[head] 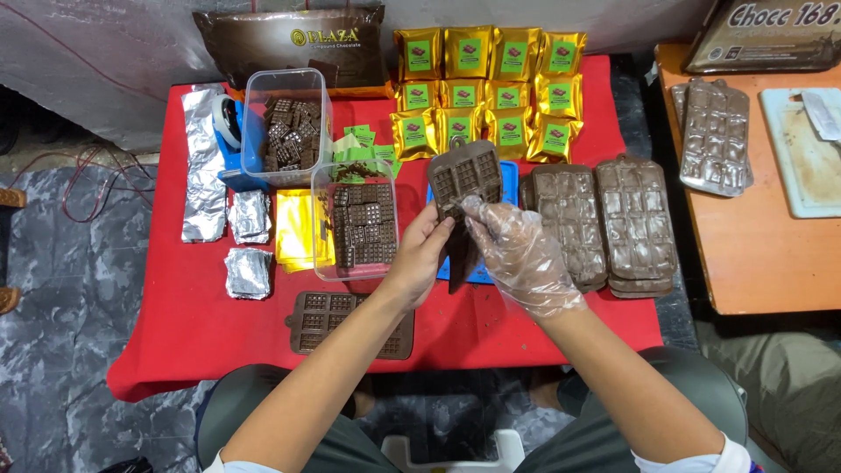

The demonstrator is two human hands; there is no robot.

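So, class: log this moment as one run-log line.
left hand: holds brown mould | right hand: gloved, on mould | nearest: clear tub of chocolate pieces | surface: red cloth

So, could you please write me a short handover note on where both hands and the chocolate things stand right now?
Left hand: bare, gripping the lower edge of a brown chocolate mould held up over the red cloth.
Right hand: in a clear plastic glove, fingers on the same mould.
Done: small chocolate bars lie in two clear tubs, and gold pouches sit in rows at the far edge.
Left: filled moulds stacked to the right; one empty mould lies near the front edge.
Foil pieces lie to the left.
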